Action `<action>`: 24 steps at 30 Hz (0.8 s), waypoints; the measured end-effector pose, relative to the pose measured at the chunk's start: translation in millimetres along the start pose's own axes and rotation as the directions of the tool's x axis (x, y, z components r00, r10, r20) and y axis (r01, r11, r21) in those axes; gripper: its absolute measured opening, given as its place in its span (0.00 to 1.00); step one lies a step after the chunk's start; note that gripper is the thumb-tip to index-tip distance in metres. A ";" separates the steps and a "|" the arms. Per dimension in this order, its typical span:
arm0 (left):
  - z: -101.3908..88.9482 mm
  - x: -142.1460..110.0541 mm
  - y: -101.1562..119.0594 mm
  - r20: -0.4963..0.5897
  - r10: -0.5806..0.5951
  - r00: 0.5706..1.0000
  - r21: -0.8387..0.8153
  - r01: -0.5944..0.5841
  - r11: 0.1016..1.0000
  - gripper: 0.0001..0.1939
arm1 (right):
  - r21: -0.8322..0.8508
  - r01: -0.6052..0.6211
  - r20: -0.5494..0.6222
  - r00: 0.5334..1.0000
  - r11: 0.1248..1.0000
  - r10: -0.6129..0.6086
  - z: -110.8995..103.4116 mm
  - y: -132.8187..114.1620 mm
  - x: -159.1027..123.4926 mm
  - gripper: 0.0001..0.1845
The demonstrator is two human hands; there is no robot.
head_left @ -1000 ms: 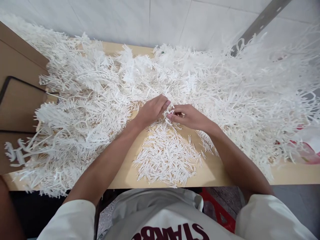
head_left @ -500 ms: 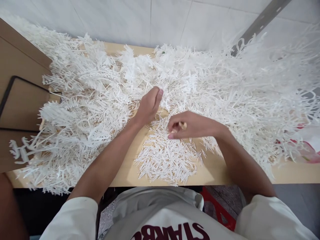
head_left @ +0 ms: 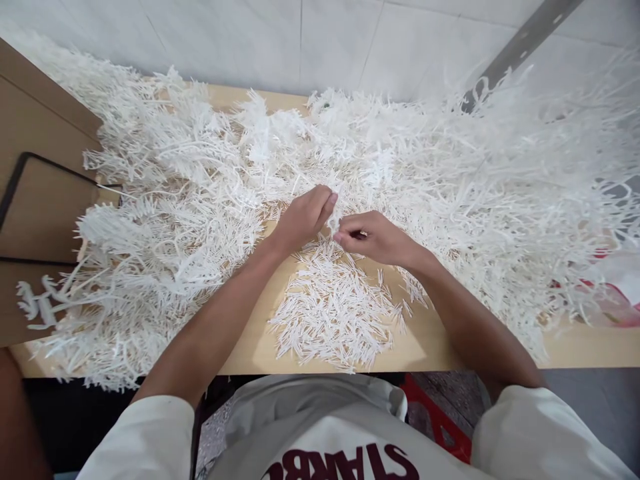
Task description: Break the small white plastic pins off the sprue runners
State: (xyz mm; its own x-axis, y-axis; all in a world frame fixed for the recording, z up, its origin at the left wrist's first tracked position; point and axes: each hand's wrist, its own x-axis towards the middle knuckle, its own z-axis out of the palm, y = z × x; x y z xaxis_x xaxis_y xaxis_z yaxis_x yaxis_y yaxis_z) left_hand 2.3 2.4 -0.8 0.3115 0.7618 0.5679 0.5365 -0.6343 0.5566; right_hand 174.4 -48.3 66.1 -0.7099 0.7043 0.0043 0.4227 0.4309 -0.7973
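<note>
My left hand (head_left: 309, 215) is closed, its thumb pressed against the curled fingers, with a white branched plastic strip (head_left: 334, 215) showing at its right side. Right beside it, my right hand (head_left: 374, 238) pinches at that strip with thumb and fingertips; the exact grip is too small to make out. Below both hands lies a loose pile of short white plastic sticks (head_left: 335, 313). A large tangled heap of white branched plastic strips (head_left: 185, 167) spreads behind the hands and to both sides.
The wooden table (head_left: 255, 347) runs along a tiled wall (head_left: 340, 40). At far left stands a cardboard box (head_left: 45, 133) with a black wire frame (head_left: 37, 157) before it. A metal bar (head_left: 525, 40) slants at back right; a clear bag with red (head_left: 610, 300) lies at right.
My right hand has moved up and left to meet my left hand, and its fingers have closed at the strip. My left hand has shifted slightly right and down.
</note>
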 end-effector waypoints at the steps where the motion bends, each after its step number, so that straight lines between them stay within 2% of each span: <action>1: -0.8 1.0 -1.1 -0.046 -0.050 0.998 -0.008 0.049 0.999 0.18 | 0.039 0.078 0.111 0.990 0.996 -0.082 0.6 -5.8 -2.1 0.19; 3: -2.6 2.5 -2.4 -0.140 -0.138 0.981 -0.046 0.132 0.990 0.19 | 0.095 0.175 0.305 0.932 0.980 -0.196 0.6 -14.7 -5.6 0.19; 4: -3.2 2.7 -2.3 -0.161 -0.157 0.974 -0.068 0.148 0.987 0.19 | 0.065 0.172 0.324 0.928 0.983 -0.184 -0.2 -16.3 -6.6 0.19; 5: -3.6 2.5 -1.8 -0.152 -0.156 0.976 -0.084 0.145 0.986 0.19 | -0.013 0.135 0.272 0.954 0.991 -0.126 -1.7 -15.6 -6.9 0.19; 6: -3.8 2.0 -0.8 -0.123 -0.145 0.982 -0.096 0.133 0.986 0.19 | -0.137 0.053 0.152 0.988 0.989 -0.032 -3.6 -12.7 -6.6 0.20; 7: -3.8 1.3 0.3 -0.093 -0.132 0.987 -0.102 0.122 0.987 0.19 | -0.261 -0.060 -0.006 0.998 0.963 0.061 -5.7 -8.3 -5.6 0.22; 8: -3.7 0.6 1.4 -0.072 -0.118 0.990 -0.102 0.111 0.989 0.19 | -0.349 -0.185 -0.168 0.977 0.919 0.133 -7.6 -3.1 -4.1 0.23; 9: -3.6 0.0 2.3 -0.057 -0.106 0.993 -0.097 0.100 0.990 0.18 | -0.383 -0.268 -0.267 0.948 0.884 0.172 -8.9 2.0 -2.4 0.24; 10: -3.4 -0.5 3.0 -0.046 -0.092 0.995 -0.088 0.087 0.992 0.18 | -0.396 -0.299 -0.301 0.935 0.868 0.185 -9.4 6.4 -0.5 0.24; 11: -3.3 -0.8 3.6 -0.035 -0.077 0.996 -0.075 0.074 0.994 0.17 | -0.394 -0.286 -0.288 0.941 0.873 0.178 -9.1 9.7 1.3 0.23; 15: -2.9 -1.2 5.0 0.014 -0.038 0.999 -0.041 0.039 0.998 0.16 | -0.367 -0.123 -0.163 0.984 0.922 0.067 -1.7 14.9 6.2 0.21; 18: -2.2 0.1 3.3 0.026 -0.036 0.999 -0.027 0.037 0.999 0.17 | -0.368 -0.134 -0.178 0.981 0.920 0.072 6.8 12.8 5.8 0.21; 19: -1.8 1.0 1.4 0.012 -0.049 0.999 -0.022 0.049 0.999 0.18 | -0.358 -0.112 -0.139 0.988 0.927 0.066 10.6 9.6 4.7 0.21; 21: -1.3 3.5 -3.8 -0.075 -0.116 0.990 -0.028 0.114 0.993 0.19 | -0.285 0.028 0.060 0.998 0.958 -0.011 19.2 -1.7 0.9 0.21; 22: -1.2 4.8 -6.4 -0.134 -0.162 0.978 -0.042 0.157 0.987 0.20 | -0.178 0.158 0.260 0.959 0.971 -0.109 23.4 -9.0 -1.5 0.21; 23: -1.2 5.8 -8.6 -0.183 -0.203 0.962 -0.059 0.195 0.979 0.21 | -0.077 0.255 0.398 0.894 0.964 -0.205 26.6 -16.2 -3.7 0.19; 24: -1.3 6.5 -10.0 -0.210 -0.231 0.950 -0.077 0.220 0.973 0.22 | -0.041 0.308 0.454 0.853 0.950 -0.257 28.4 -22.4 -5.7 0.18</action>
State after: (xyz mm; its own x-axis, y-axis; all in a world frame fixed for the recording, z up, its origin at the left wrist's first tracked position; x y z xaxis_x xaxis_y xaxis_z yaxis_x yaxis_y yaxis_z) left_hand -2.1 13.5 -1.9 0.0076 0.8430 0.5379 0.5296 -0.4596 0.7129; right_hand 152.9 -78.0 66.8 -0.9700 0.2339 -0.0658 0.2063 0.6499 -0.7314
